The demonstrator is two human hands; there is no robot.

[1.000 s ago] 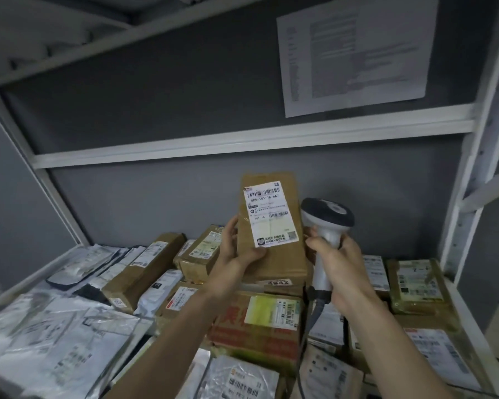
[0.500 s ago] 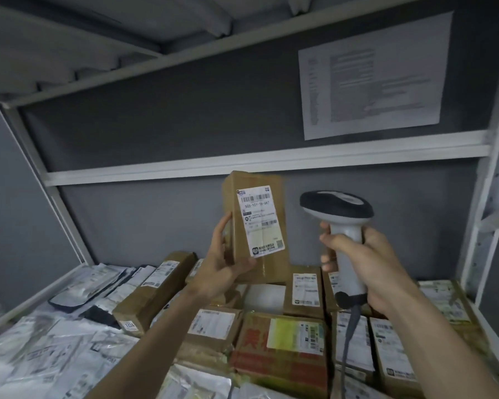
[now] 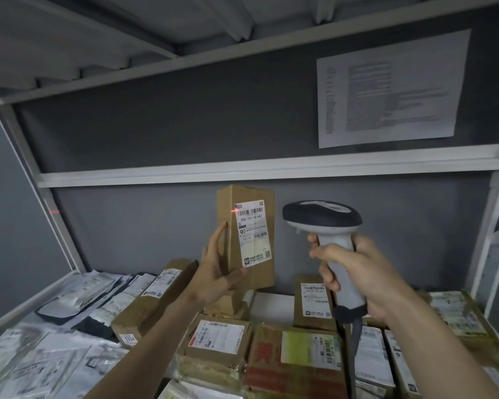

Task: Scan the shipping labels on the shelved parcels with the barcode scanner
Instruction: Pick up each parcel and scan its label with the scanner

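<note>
Left hand (image 3: 213, 279) grips an upright box (image 3: 249, 226), label (image 3: 252, 233) facing out; right hand (image 3: 355, 276) grips the scanner (image 3: 323, 218) beside it. Red dot on label edge.

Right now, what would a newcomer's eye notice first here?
The tall box held upright at the centre by the left hand, a red scan dot at the edge of its label. Just right of it, the right hand grips the scanner. A printed sheet hangs on the wall at upper right.
</note>
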